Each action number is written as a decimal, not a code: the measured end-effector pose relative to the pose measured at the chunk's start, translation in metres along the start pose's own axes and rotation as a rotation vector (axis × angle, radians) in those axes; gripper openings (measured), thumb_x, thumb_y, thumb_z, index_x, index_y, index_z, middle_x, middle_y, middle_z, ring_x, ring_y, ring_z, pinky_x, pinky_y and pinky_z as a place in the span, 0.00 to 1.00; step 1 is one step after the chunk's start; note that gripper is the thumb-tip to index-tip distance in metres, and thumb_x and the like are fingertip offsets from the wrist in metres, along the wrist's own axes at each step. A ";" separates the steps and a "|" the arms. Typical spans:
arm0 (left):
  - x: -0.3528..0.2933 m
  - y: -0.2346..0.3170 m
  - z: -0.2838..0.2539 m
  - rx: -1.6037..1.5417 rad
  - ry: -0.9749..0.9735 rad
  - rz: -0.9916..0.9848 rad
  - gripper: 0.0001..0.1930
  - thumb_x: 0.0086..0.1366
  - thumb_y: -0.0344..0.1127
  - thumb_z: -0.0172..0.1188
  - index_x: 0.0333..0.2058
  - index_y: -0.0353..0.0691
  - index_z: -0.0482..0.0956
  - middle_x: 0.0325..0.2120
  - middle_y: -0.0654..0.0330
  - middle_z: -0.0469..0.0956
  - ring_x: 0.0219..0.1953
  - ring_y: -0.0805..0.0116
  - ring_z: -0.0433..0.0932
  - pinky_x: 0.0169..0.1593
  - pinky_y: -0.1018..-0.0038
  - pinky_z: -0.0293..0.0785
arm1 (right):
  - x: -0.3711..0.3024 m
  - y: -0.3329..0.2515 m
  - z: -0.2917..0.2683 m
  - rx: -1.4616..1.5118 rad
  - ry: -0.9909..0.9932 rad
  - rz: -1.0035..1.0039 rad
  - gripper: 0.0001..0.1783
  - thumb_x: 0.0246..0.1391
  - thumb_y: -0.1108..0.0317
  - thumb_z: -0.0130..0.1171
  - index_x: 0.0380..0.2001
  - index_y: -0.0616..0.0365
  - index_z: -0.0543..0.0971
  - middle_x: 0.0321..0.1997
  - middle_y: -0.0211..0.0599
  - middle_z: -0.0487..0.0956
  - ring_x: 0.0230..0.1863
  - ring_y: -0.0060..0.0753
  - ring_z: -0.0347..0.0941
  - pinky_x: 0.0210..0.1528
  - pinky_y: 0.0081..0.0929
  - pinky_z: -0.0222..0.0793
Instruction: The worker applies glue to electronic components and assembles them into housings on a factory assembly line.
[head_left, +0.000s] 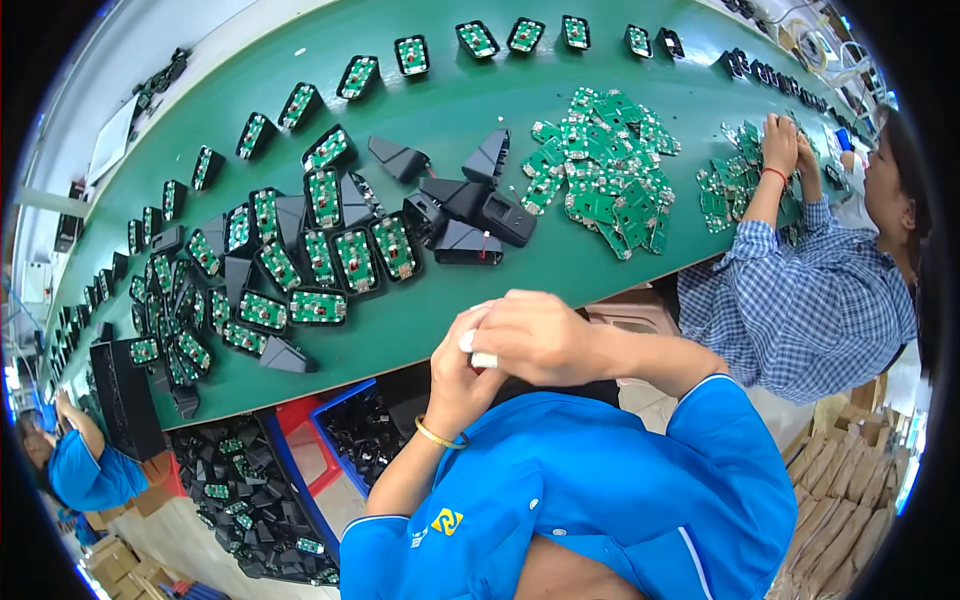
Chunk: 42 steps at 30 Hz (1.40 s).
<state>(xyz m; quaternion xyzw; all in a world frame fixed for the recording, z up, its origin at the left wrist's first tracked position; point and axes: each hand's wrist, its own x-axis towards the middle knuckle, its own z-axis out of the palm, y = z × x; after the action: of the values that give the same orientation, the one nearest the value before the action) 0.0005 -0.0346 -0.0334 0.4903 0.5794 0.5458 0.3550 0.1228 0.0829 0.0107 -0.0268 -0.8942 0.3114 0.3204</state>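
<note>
My left hand [459, 372] and my right hand [540, 338] meet in front of my chest, at the near edge of the green table [455, 95]. Both have curled fingers pressed together, and whatever lies between them is hidden. White coverings show on some fingertips, and a yellow band circles my left wrist. Just beyond the hands lies a cluster of black plastic housings [468, 205], some with short red wires. Left of it are many black housings with green circuit boards [355, 258] set in them. A heap of loose green circuit boards [612, 185] spreads to the right.
Filled housings [411, 55] form a curved row along the far side. A crate of black housings [255, 500] and a blue bin [355, 430] stand below the table's edge. A co-worker in a checked shirt [800, 300] handles boards at right; another person [90, 470] is far left.
</note>
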 end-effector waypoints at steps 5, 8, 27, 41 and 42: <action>0.000 -0.001 0.004 -0.335 0.022 -0.231 0.26 0.53 0.19 0.62 0.52 0.34 0.68 0.47 0.51 0.73 0.44 0.66 0.75 0.44 0.77 0.75 | -0.003 0.069 -0.051 -0.378 0.007 0.207 0.17 0.42 0.78 0.59 0.40 0.60 0.76 0.45 0.38 0.76 0.43 0.42 0.70 0.49 0.35 0.66; 0.003 0.001 0.007 -0.524 0.055 -0.251 0.27 0.54 0.19 0.61 0.54 0.35 0.66 0.46 0.52 0.73 0.41 0.69 0.76 0.41 0.80 0.75 | -0.002 0.094 -0.066 -0.561 -0.114 0.234 0.19 0.41 0.79 0.56 0.42 0.59 0.74 0.46 0.39 0.74 0.44 0.42 0.68 0.50 0.34 0.64; 0.006 0.001 -0.006 -0.599 0.087 -0.341 0.24 0.56 0.17 0.59 0.52 0.32 0.68 0.47 0.48 0.72 0.36 0.63 0.78 0.38 0.76 0.79 | -0.024 0.049 -0.053 -0.518 -0.154 0.346 0.18 0.43 0.79 0.56 0.40 0.53 0.73 0.36 0.36 0.71 0.28 0.37 0.71 0.32 0.32 0.68; 0.004 0.000 -0.012 -0.609 0.097 -0.375 0.18 0.58 0.19 0.59 0.48 0.30 0.71 0.41 0.49 0.75 0.31 0.65 0.79 0.36 0.77 0.79 | -0.051 0.060 -0.052 -0.484 -0.132 0.306 0.19 0.44 0.82 0.55 0.43 0.59 0.74 0.36 0.38 0.74 0.27 0.37 0.70 0.29 0.29 0.67; 0.005 -0.001 -0.012 -0.620 0.096 -0.381 0.18 0.58 0.19 0.59 0.48 0.30 0.72 0.41 0.50 0.75 0.31 0.66 0.79 0.35 0.77 0.79 | -0.052 0.058 -0.052 -0.529 -0.174 0.319 0.19 0.44 0.82 0.55 0.43 0.59 0.74 0.36 0.38 0.74 0.26 0.37 0.70 0.29 0.29 0.67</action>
<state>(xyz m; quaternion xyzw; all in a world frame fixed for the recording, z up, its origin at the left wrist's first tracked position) -0.0123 -0.0337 -0.0315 0.2164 0.4835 0.6420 0.5543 0.1859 0.1444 -0.0207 -0.2223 -0.9527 0.1155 0.1719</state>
